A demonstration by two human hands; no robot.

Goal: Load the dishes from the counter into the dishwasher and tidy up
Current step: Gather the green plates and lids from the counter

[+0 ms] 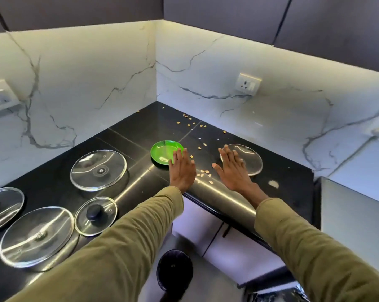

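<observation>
While both hands sit flat over the black counter (140, 136) corner, the relation that matters is the loose scatter of seeds (203, 172) lying between them near the front edge, with more strewn back toward the corner. Left hand (182, 168): palm down, fingers straight and together, fingertips overlapping the near-right rim of the green plate (165, 151); whether it actually touches is hard to tell. Right hand (232, 168): palm down, fingers spread, thumb out toward the seeds, fingertips over the near-left part of the clear glass plate (246, 159). Neither hand holds anything. Green plate lies ahead-left of the left hand, glass plate ahead-right of the right hand; each hand is nearer its own dish. No long axis, both dishes are round. Four glass lids (98, 170) lie well apart to the left, nearer the left arm. Black bin (175, 272) stands on the floor below the counter edge. Likely next: sweep seeds together or lift a plate. Dishwasher not visible.
</observation>
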